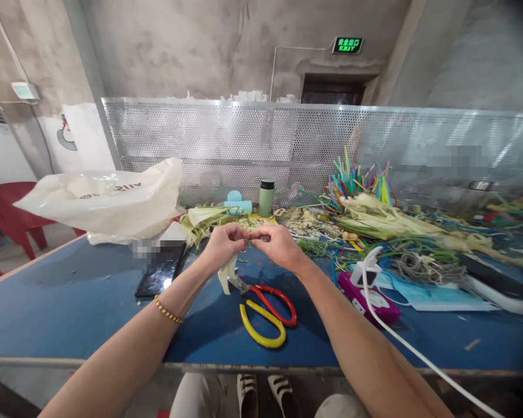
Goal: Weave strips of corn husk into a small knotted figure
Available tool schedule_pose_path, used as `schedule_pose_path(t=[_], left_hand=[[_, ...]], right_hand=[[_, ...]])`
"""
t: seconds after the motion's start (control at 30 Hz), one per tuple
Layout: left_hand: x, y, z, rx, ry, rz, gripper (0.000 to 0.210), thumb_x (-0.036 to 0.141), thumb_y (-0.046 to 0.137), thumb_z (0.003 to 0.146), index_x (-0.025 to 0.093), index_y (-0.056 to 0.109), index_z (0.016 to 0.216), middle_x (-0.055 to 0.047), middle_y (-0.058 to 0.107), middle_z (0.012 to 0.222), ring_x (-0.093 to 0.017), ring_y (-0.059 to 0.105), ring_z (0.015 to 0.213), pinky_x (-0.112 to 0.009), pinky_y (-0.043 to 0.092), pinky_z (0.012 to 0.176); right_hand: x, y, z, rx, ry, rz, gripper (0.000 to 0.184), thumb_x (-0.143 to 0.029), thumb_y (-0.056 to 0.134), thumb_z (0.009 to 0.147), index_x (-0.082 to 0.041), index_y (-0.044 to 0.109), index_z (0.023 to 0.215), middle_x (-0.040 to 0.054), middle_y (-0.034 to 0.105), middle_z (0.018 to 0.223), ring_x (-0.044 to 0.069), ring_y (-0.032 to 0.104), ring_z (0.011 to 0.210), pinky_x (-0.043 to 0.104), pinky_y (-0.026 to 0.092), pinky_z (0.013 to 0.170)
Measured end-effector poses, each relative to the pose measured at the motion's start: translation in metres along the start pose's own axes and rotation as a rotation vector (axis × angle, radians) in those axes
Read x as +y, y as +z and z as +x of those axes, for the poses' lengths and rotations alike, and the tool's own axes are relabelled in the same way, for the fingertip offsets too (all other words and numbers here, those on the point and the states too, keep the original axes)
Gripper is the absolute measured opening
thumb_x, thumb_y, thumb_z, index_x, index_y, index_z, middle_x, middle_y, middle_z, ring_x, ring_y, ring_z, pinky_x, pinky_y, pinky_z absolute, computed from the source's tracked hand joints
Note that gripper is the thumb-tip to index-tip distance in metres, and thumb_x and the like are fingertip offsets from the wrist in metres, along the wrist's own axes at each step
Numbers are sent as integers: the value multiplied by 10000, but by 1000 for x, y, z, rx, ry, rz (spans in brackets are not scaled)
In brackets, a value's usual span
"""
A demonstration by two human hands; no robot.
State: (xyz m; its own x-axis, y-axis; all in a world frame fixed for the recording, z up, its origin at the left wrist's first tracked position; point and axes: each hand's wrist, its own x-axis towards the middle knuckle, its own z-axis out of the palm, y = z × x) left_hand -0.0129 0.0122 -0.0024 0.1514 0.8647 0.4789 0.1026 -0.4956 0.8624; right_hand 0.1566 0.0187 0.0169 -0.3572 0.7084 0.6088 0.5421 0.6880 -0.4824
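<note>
My left hand [224, 247] and my right hand [279, 247] meet fingertip to fingertip above the blue table, both closed in a pinch. From under my left hand hangs a pale strip of corn husk [225, 277]. What my right fingertips pinch is too small to make out. Just below, a pair of scissors [272, 299] with one red and one yellow handle lies on the table, its blades partly behind the husk strip. Loose pale green corn husks [204, 217] are heaped behind my left hand.
A plastic bag [108, 200] and a black tablet [161, 270] are at left. Behind stand a green flask [266, 198] and coloured pipe cleaners [359, 180]. Right are more husks [375, 217], coiled cords [427, 267], and a purple power strip [370, 299] with a white cable.
</note>
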Motion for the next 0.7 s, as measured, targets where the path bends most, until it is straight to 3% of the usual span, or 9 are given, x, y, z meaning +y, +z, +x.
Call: schedule_pose_path(t=[0.17,0.4,0.57,0.7], left_hand=[[-6,-1,1,-10,51,26,151,95,587,672,155,631,803,6,629,590,-117,590,547,-218,434,540],[4,2,-3,2,21,-4,124,140,603,728,174,607,847,8,633,583,-123,601,509,-210,420,481],[0,3,-3,-2,80,7,160,127,583,737,167,613,889,4,637,617,-146,639,540,-237,485,493],[0,4,-5,-2,26,65,87,140,572,757,154,620,828,-18,668,611,-169,672,563,-288,555,574]], right_hand=[[4,3,0,28,1,-1,102,-154,657,755,-167,756,775,33,646,711,137,549,653,247,392,615],[2,5,-1,76,-62,-39,93,-134,614,743,-163,699,719,19,615,704,122,512,636,235,370,602],[1,5,-1,47,-10,13,75,-119,607,689,-158,654,647,-1,600,653,112,501,603,226,372,586],[3,5,-1,35,4,14,70,-113,605,678,-150,663,663,-7,586,636,103,485,579,218,368,567]])
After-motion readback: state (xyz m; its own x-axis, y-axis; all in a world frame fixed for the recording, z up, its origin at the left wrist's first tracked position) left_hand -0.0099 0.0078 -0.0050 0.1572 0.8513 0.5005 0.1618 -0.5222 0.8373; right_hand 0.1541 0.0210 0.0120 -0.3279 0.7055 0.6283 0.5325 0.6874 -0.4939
